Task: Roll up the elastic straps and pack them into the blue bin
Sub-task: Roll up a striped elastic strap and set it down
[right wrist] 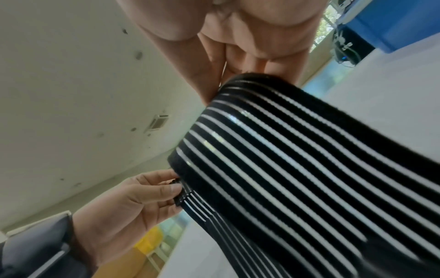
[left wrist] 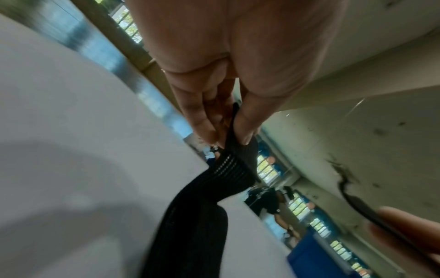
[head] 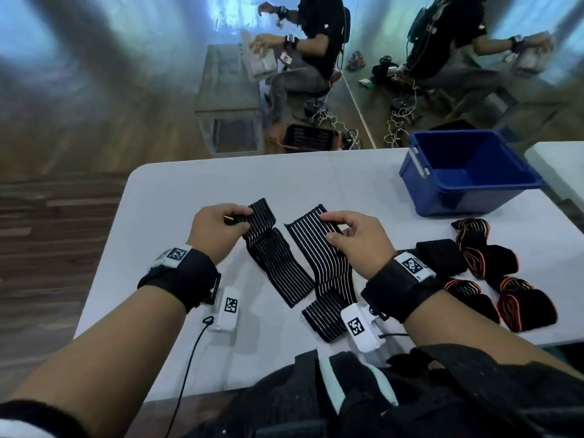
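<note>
A long black elastic strap with white stripes (head: 278, 257) lies in a U shape on the white table (head: 177, 197). My left hand (head: 221, 222) pinches one end of it between thumb and fingers (left wrist: 245, 131). My right hand (head: 350, 232) pinches the other end, lifted off the table; the striped band (right wrist: 297, 169) fills the right wrist view. The blue bin (head: 464, 172) stands at the far right of the table, with nothing visible inside. Several black straps with orange stripes (head: 493, 273) lie loose to the right of my right wrist.
The table's left edge and rounded far-left corner (head: 139, 175) are near my left hand. A second white table (head: 559, 159) adjoins at the right. Beyond, a seated person (head: 313, 42) works at a grey bench (head: 227, 93), with a black crate (head: 309, 137) and cables on the floor.
</note>
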Available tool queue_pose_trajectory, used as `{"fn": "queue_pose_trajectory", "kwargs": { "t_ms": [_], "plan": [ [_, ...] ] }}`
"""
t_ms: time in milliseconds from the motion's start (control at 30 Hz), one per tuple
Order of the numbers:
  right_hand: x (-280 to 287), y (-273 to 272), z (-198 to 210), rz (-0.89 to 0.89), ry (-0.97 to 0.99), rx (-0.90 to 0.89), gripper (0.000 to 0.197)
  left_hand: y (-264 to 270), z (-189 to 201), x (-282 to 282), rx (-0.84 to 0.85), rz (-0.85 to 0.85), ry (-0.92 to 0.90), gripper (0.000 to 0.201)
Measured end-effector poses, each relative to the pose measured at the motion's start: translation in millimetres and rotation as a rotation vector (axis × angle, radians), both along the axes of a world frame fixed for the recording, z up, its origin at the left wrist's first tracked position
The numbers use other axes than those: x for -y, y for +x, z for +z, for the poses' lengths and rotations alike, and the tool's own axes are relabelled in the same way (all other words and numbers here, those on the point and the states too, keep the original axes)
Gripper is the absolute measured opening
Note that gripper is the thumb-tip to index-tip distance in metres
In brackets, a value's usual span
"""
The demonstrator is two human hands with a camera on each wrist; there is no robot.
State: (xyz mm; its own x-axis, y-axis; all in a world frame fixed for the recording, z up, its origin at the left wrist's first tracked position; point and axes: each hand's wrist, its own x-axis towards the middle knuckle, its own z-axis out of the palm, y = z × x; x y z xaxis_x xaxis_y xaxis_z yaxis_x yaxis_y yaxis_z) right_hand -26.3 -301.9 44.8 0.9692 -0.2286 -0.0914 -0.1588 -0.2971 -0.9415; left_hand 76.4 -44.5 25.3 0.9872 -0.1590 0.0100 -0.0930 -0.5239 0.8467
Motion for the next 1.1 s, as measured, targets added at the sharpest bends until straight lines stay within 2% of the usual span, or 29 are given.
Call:
{"fn": "queue_pose_trajectory", "kwargs": {
  "t_ms": [167, 367, 500, 800, 1100],
  "plan": [
    [-7, 8, 45, 0.086, 0.070, 0.119, 0.037, -26, 62, 24, 0.056, -0.038, -0.197, 0.021],
    [-10, 0, 65, 0.128, 0.090, 0.167, 0.034, -56, 96, 51, 0.030, -0.016, -0.389, 0.020],
    [-6, -10, 68, 0.124, 0.109, 0.170, 0.033, -74, 103, 65, 0.053, 0.000, -0.409, 0.009],
    [14, -29, 77, 0.145, 0.133, 0.212, 0.031, -98, 109, 91, 0.143, 0.078, -0.399, 0.012],
    [35, -38, 83, 0.168, -0.003, 0.331, 0.027, -121, 132, 110, 0.250, 0.080, -0.406, 0.020]
  ]
}}
